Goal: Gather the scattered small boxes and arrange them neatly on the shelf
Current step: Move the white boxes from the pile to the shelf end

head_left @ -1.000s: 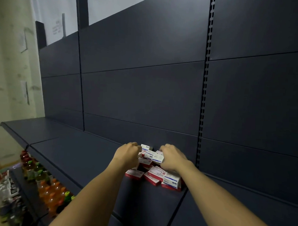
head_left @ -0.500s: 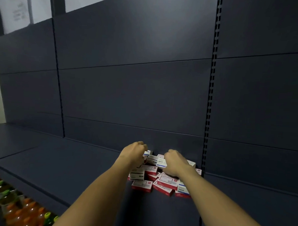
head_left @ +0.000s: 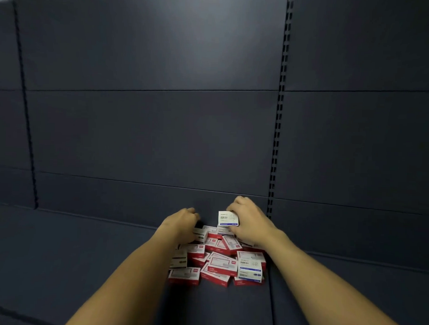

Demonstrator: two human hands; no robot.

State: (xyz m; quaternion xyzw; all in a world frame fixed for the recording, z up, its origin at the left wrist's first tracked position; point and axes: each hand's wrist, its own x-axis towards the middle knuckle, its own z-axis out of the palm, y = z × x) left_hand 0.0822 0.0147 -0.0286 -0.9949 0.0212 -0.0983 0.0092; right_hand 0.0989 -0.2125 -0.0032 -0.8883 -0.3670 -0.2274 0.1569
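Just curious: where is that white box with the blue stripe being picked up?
The right hand holds the white box above the back of the box pile, near the shelf's back panel.

Your two forearms come into the head view from the bottom edge, and both are bare: no sleeve, cuff or glove covers them anywhere along the length that shows. Your left hand (head_left: pixel 182 222) has no ring, watch or band on it or at the wrist. Your right hand (head_left: pixel 250 224) is just as plain, with a bare wrist and bare knuckles. Your fingertips are turned away from you, so your nails cannot be made out.
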